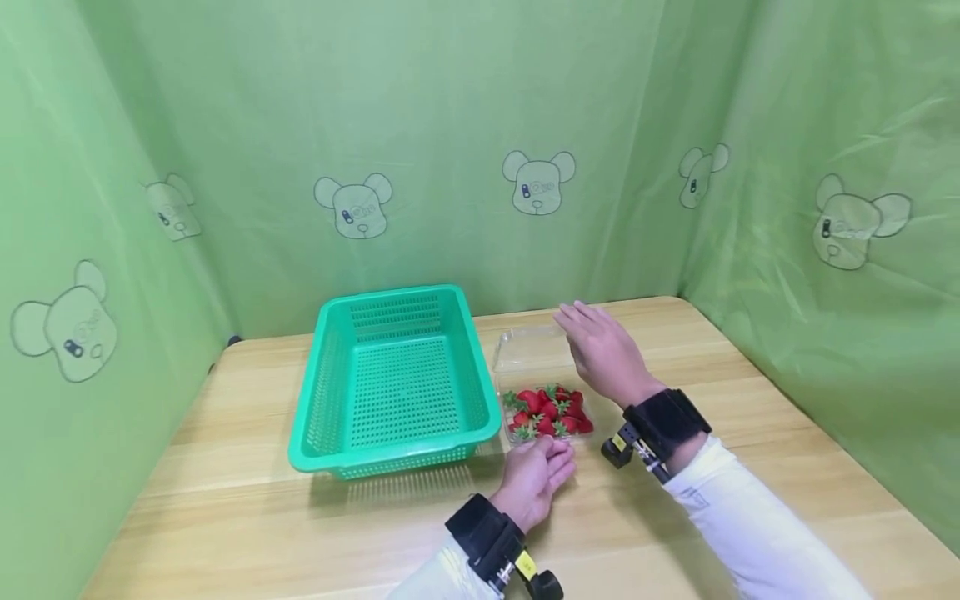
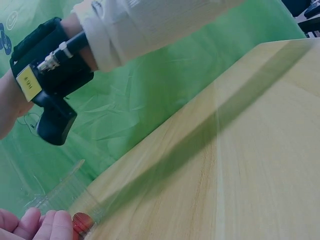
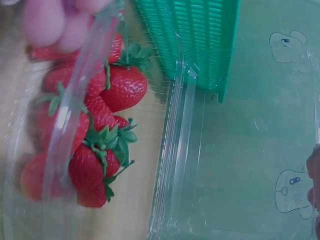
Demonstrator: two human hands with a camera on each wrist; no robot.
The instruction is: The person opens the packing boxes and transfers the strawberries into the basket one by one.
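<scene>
A clear plastic clamshell box (image 1: 509,385) stands hinged open, with red strawberries (image 1: 549,407) and their green leaves in its base. Its transparent lid (image 3: 240,150) is raised at the far side. My left hand (image 1: 534,477) is at the near edge of the base, its fingers loosely bent beside the front wall. Beyond the strawberries, my right hand (image 1: 606,354) reaches the right end of the lid with its fingers extended. In the right wrist view, fingertips (image 3: 314,182) show at the lid's outer edge; the thumb is hidden.
A green plastic basket (image 1: 302,417) with slotted walls stands immediately left of the box on the wooden table (image 1: 247,517). Green curtains (image 1: 450,100) printed with bear heads enclose the back and both sides. Each wrist carries a black strap (image 1: 486,529) with a small camera.
</scene>
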